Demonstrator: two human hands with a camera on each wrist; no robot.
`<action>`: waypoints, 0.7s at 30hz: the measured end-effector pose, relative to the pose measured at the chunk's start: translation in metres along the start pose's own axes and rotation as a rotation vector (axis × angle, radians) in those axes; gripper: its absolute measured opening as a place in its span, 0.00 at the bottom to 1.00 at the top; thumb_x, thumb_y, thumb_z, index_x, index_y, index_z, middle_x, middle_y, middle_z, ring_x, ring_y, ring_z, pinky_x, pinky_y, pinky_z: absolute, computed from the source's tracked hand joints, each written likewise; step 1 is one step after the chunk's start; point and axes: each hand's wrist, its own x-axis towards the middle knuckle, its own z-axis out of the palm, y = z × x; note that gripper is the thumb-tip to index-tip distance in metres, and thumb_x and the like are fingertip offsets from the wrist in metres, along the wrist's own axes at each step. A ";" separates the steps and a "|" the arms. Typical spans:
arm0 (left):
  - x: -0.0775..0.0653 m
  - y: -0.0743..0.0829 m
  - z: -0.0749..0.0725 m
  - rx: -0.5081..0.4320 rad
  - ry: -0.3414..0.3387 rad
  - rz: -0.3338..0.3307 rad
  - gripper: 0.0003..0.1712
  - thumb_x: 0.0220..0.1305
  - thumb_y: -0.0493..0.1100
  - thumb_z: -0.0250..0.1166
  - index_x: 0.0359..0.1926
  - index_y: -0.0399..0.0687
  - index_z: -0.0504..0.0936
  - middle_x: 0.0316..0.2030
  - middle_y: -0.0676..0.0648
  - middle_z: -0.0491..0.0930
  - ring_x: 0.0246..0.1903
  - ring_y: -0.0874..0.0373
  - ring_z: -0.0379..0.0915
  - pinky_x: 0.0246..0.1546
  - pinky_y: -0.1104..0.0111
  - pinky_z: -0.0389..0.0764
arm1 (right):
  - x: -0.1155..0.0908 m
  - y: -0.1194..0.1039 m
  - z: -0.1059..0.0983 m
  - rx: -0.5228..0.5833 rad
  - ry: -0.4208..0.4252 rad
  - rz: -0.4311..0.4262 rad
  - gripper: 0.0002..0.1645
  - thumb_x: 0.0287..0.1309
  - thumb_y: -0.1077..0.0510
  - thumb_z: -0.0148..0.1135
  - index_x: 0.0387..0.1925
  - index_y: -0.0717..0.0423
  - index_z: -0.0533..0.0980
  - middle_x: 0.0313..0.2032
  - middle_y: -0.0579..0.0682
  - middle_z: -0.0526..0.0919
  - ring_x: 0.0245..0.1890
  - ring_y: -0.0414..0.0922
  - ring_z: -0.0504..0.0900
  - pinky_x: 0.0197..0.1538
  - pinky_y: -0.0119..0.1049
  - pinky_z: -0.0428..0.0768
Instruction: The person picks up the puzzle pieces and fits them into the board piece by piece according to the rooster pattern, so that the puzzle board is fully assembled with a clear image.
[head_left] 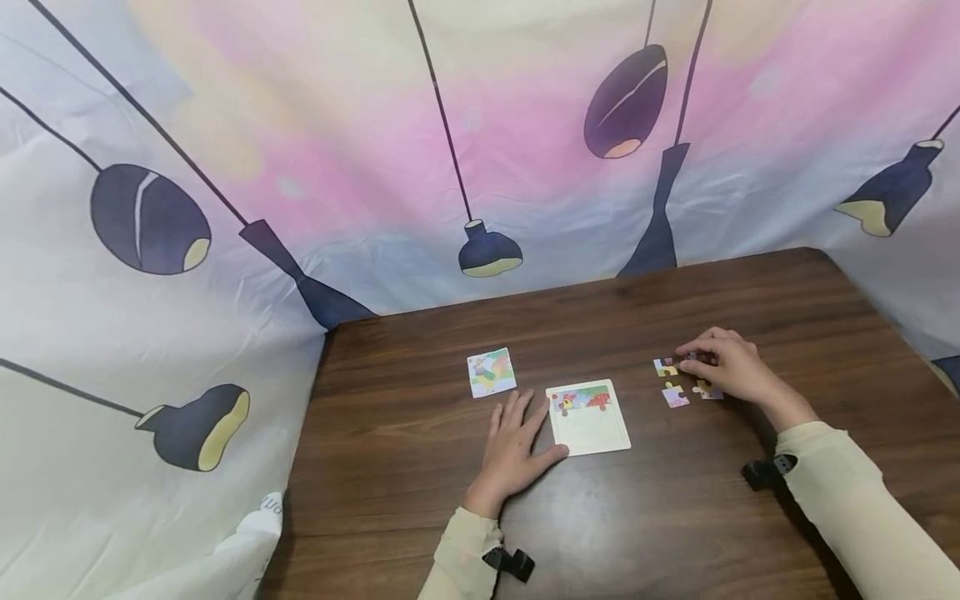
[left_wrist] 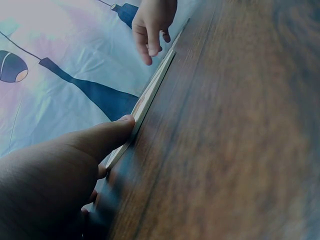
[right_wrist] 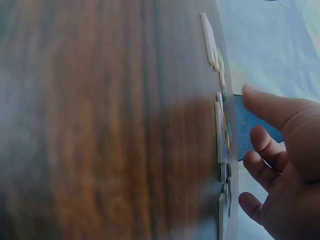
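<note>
Brown surface (head_left: 390, 450) carries our puzzle board (head_left: 591, 433), top row filled. Left hand (head_left: 512, 454) lies spread, thumb on board's edge, likely so it won't slide. Right hand (head_left: 731, 368), fingers loosely bent, grips nothing we see, above loose pieces (head_left: 675, 396), maybe laid within reach. Picture card (head_left: 491, 372) nearby, maybe for looking.

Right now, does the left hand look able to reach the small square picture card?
Probably yes: the left hand lies close to the picture card, and nothing visible stands between them. It touches the puzzle tray, but seems free to leave it.
</note>
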 end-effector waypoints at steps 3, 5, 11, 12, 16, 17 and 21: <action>0.002 0.000 0.000 0.004 0.000 -0.001 0.45 0.71 0.66 0.65 0.80 0.50 0.67 0.81 0.42 0.57 0.82 0.42 0.42 0.80 0.42 0.44 | 0.002 -0.002 -0.003 -0.038 -0.028 -0.002 0.12 0.66 0.61 0.73 0.49 0.59 0.89 0.39 0.50 0.77 0.37 0.48 0.69 0.41 0.47 0.54; 0.003 0.000 -0.001 0.007 -0.001 0.001 0.46 0.71 0.66 0.65 0.80 0.50 0.67 0.81 0.41 0.56 0.82 0.42 0.42 0.80 0.41 0.45 | 0.005 -0.003 -0.003 -0.057 -0.042 0.003 0.11 0.66 0.60 0.73 0.48 0.59 0.89 0.38 0.50 0.77 0.37 0.49 0.69 0.41 0.48 0.54; 0.009 -0.002 -0.001 0.004 -0.005 0.003 0.46 0.71 0.67 0.64 0.80 0.50 0.67 0.82 0.42 0.56 0.83 0.43 0.41 0.80 0.42 0.43 | 0.009 -0.003 -0.003 -0.092 -0.061 0.023 0.10 0.65 0.61 0.74 0.47 0.57 0.90 0.38 0.49 0.76 0.38 0.50 0.69 0.41 0.50 0.54; 0.009 -0.002 -0.001 0.003 -0.009 0.000 0.46 0.71 0.67 0.64 0.81 0.51 0.66 0.82 0.42 0.55 0.83 0.44 0.40 0.80 0.43 0.42 | 0.009 -0.003 -0.002 -0.097 -0.058 0.023 0.09 0.64 0.61 0.74 0.46 0.56 0.91 0.38 0.49 0.76 0.38 0.50 0.69 0.42 0.50 0.55; 0.008 -0.002 -0.001 0.002 -0.016 -0.005 0.46 0.71 0.66 0.65 0.81 0.51 0.66 0.82 0.43 0.55 0.83 0.44 0.40 0.80 0.43 0.42 | 0.008 -0.004 0.001 -0.109 -0.048 0.019 0.07 0.63 0.63 0.75 0.43 0.56 0.91 0.38 0.49 0.78 0.39 0.51 0.71 0.41 0.50 0.58; 0.007 -0.002 -0.001 -0.001 -0.020 -0.008 0.46 0.71 0.66 0.65 0.81 0.51 0.66 0.82 0.43 0.55 0.83 0.44 0.40 0.80 0.43 0.42 | 0.008 -0.005 0.002 -0.111 -0.044 0.017 0.07 0.62 0.63 0.75 0.42 0.56 0.92 0.37 0.49 0.78 0.39 0.51 0.71 0.41 0.50 0.58; 0.005 -0.002 0.001 -0.008 -0.032 -0.017 0.46 0.71 0.66 0.65 0.81 0.51 0.66 0.82 0.43 0.54 0.83 0.45 0.39 0.81 0.44 0.41 | 0.006 -0.007 0.005 -0.123 -0.042 0.018 0.05 0.63 0.63 0.74 0.41 0.56 0.91 0.37 0.50 0.79 0.41 0.54 0.73 0.41 0.51 0.60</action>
